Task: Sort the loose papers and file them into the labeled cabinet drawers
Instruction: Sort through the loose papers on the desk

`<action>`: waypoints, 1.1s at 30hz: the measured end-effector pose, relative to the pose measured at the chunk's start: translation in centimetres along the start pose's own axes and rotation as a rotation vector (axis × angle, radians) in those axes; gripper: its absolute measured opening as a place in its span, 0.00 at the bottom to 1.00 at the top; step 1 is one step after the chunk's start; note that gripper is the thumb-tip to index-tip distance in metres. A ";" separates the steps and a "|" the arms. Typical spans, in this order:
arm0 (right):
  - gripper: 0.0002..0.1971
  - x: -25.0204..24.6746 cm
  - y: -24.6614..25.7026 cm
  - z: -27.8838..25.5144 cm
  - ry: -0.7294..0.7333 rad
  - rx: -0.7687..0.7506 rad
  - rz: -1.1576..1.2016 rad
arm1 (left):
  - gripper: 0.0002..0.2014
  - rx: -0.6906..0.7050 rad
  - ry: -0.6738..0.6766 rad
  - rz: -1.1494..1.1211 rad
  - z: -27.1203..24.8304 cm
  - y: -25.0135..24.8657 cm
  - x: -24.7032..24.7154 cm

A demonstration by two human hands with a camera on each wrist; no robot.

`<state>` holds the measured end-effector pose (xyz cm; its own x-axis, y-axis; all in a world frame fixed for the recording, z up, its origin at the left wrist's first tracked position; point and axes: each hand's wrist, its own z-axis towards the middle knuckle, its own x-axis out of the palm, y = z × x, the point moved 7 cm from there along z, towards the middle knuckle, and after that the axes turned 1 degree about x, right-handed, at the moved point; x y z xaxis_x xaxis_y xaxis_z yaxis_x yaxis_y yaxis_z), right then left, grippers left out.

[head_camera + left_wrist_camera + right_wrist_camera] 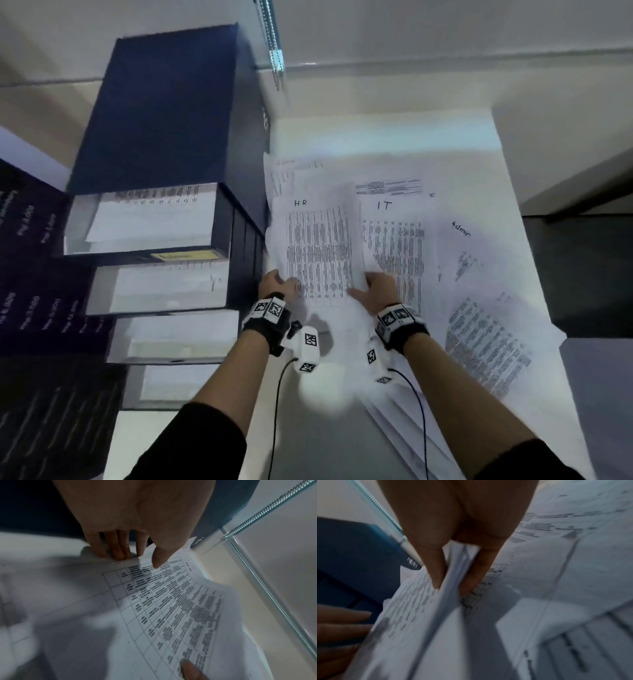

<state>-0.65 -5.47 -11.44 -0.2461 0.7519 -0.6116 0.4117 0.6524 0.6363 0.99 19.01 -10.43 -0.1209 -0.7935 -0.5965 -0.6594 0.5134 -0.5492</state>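
Note:
A printed sheet marked HR is lifted over the pile on the white table. My left hand pinches its near left edge, thumb on top and fingers underneath. My right hand pinches its right edge between thumb and fingers. A sheet marked IT lies just to the right, and one marked Admin lies further right. The dark blue cabinet stands at the left with several drawers pulled open, papers inside.
More printed sheets overlap across the right and near part of the table. A metal spiral rod hangs by the wall behind the cabinet. Dark printed boxes stand left of the drawers. The table's right edge drops to a dark floor.

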 end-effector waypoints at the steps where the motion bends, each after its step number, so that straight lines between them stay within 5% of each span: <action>1: 0.14 -0.3 -0.6 -0.3 0.040 -0.001 0.016 | 0.08 0.004 -0.011 -0.019 0.2 -0.1 0.0; 8: 0.24 -1.3 -8.4 -4.5 0.427 0.259 -0.063 | 0.09 0.020 0.035 -0.081 -0.5 -1.4 2.5; 10: 0.21 -1.9 -9.7 -4.7 0.336 0.273 -0.073 | 0.07 0.046 0.052 -0.065 -1.5 -2.3 3.2; 15: 0.15 -6.0 -9.1 -5.8 -0.232 0.248 0.162 | 0.12 0.023 0.121 0.068 -1.9 -2.0 4.5; 21: 0.24 -5.1 -9.5 -6.5 -0.161 0.222 0.239 | 0.06 -0.018 0.191 0.092 -2.3 -1.6 4.7; 27: 0.25 -4.2 -11.5 -5.9 -0.061 0.305 0.189 | 0.09 0.175 0.254 -0.097 -2.0 -3.2 4.9; 33: 0.11 -9.1 -12.6 -6.4 -0.206 0.279 0.222 | 0.15 0.167 0.064 -0.301 -0.6 -2.2 2.1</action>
<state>-9.20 -19.87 -10.88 0.0453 0.8182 -0.5731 0.6641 0.4039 0.6291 1.73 15.99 -10.08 0.0106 -0.9337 -0.3578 -0.5431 0.2950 -0.7861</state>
